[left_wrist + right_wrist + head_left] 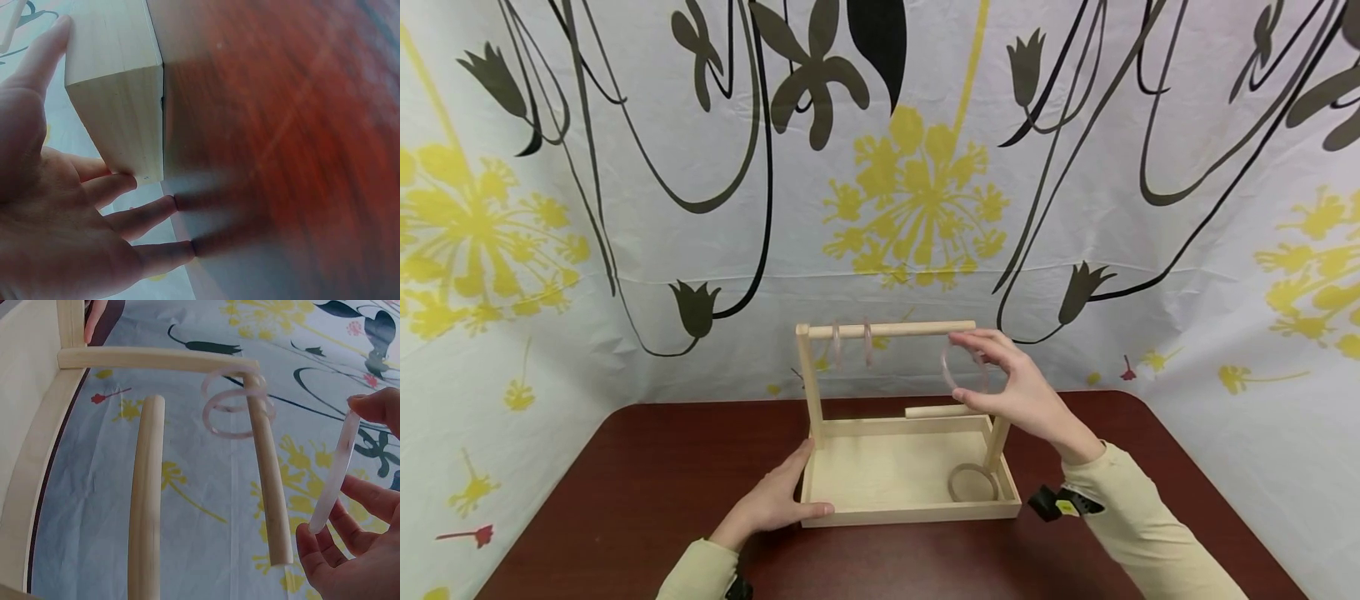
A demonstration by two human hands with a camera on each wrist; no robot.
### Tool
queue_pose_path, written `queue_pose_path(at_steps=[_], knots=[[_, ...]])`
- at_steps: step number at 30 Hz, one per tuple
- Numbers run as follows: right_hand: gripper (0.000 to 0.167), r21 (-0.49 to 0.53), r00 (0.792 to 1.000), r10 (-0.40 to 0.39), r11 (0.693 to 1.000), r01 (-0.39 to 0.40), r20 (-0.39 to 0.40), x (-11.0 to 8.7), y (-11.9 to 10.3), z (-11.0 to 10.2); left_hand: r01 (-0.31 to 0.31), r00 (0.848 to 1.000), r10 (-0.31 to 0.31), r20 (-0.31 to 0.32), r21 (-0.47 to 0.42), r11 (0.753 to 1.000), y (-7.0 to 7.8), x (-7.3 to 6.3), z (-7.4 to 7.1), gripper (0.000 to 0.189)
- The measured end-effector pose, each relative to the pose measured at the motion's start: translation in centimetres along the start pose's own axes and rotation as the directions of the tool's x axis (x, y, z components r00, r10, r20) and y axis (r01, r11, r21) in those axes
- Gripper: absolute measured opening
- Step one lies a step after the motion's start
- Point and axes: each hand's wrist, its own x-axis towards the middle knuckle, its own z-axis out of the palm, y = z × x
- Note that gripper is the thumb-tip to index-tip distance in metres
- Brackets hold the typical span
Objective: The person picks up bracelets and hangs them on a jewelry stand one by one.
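My right hand pinches a translucent pale pink bangle between thumb and fingertips. In the head view the bangle is upright, near the free right end of the upper wooden rod. Two similar bangles hang on that rod toward its left end. My left hand touches the front left corner of the wooden tray, thumb at the front edge, other fingers along the left side. The left wrist view shows those fingers spread and mostly straight. Another ring lies inside the tray at the right.
A tall post on the tray's left carries the upper rod. The shorter right post carries a lower rod pointing left. The dark red table lies under the tray, and a patterned cloth hangs behind.
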Motion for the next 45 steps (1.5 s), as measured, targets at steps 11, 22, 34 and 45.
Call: queue_pose_path(at_steps=[11, 22, 34, 45], knots=[[0.064, 0.023, 0.998, 0.036, 0.999, -0.034, -0.048, 0.7, 1.6, -1.1, -0.018, 1.000, 0.018, -0.005, -0.007, 1.000, 0.1, 0.0, 0.0, 0.107], [0.059, 0.025, 0.993, 0.097, 0.995, -0.096, -0.060, 1.6, 2.8, -1.9, -0.009, 1.000, 0.009, 0.000, -0.002, 1.000, 0.1, -0.1, -0.1, 0.106], [0.059, 0.061, 0.989, 0.136, 0.989, -0.133, -0.051, 3.0, 4.1, -1.9, 0.000, 1.000, 0.000, 0.000, -0.002, 1.000, -0.2, 0.1, 0.0, 0.106], [0.059, 0.115, 0.993, 0.116, 0.986, -0.118, 0.025, 4.4, 4.7, -0.6, -0.007, 1.000, 0.007, 0.001, 0.001, 1.000, 0.1, -0.1, -0.1, 0.106]])
